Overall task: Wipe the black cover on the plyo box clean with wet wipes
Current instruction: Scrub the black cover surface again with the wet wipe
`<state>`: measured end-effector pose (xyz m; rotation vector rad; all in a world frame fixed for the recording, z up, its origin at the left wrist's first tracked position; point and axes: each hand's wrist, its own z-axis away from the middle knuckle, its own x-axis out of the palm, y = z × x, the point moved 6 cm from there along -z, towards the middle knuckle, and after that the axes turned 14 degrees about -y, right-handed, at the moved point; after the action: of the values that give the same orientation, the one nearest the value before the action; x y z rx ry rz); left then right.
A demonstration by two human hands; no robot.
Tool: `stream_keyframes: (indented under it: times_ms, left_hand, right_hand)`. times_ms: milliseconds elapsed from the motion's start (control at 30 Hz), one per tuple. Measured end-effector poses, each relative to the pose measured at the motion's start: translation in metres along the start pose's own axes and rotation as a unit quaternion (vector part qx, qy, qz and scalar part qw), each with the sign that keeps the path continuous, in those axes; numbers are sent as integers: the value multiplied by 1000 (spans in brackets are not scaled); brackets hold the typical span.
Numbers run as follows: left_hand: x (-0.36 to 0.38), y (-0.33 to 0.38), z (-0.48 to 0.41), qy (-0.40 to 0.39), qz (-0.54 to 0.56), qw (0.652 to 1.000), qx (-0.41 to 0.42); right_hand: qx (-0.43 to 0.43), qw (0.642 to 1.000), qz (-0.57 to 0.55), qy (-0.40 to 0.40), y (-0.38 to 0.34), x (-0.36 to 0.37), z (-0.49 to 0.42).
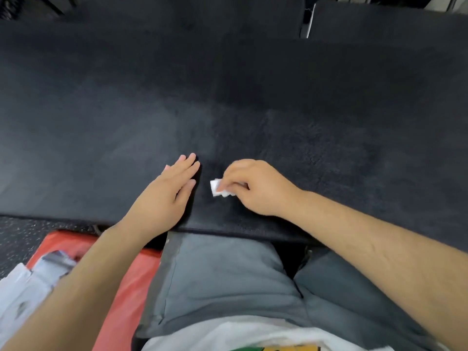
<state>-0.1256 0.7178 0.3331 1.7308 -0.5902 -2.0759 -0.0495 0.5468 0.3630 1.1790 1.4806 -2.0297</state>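
1. A black textured cover spreads across most of the head view. It lies flat over the top of the plyo box, and its near edge runs just in front of the person's lap.
2. The left hand lies palm down on the cover near that near edge. Its fingers are straight and close together, and it holds nothing.
3. The right hand rests on the cover just beside the left one, the two apart. Its fingers are curled and pinch a small white crumpled wet wipe.
4. The wipe sticks out from the fingertips toward the left hand and touches the cover, close to the near edge and a little left of the middle.
5. Patches of the cover look darker than others; whether these are wet cannot be told.
6. Below the edge are grey shorts and the hem of a white shirt.
7. At lower left, a red flat mat lies on the dark speckled floor, with a white and silver packet on it, partly hidden by the left forearm.
8. A second black padded surface sits at the far right, beyond the cover.
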Motion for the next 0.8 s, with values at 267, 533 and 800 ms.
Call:
stream_keyframes:
  times_ms: [267, 533, 800]
  left_hand:
    - [1, 0, 0, 1, 7, 1000, -3]
    - [2, 3, -1, 5, 16, 1000, -8]
    - [3, -1, -1, 19, 3, 1000, 15]
  right_hand:
    - [-52, 998, -19, -28, -37, 29, 5]
    - [9, 1000, -5, 26, -22, 15, -18]
    - [-65, 996, -13, -58, -34, 24, 32]
